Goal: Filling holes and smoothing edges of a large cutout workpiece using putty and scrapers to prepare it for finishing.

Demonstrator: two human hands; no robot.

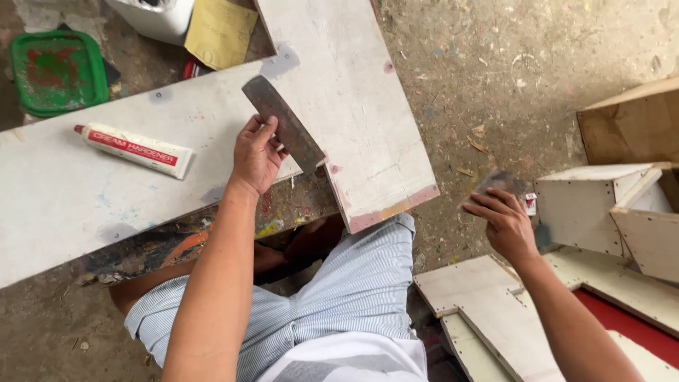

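White-primed boards (pixel 106 177) span the scene's far left, and we rest them across our lap. On them lies a red-capped tube (pixel 134 150). Our left hand (pixel 256 157) grips a broad steel putty knife (pixel 284 126) against the board. Our right hand (pixel 503 221), at right, holds a smaller blurred scraper (pixel 498 182).

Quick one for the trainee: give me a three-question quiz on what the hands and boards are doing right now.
1. True or false: the left hand holds a flat metal scraper over the white board.
2. What lies on the long board left of that hand: A) tube, B) hammer, C) brush?
3. What is the right hand holding?

Key: 1 true. 2 A, the white tube with a red cap. 3 A small dark flat piece, too blurred to identify.
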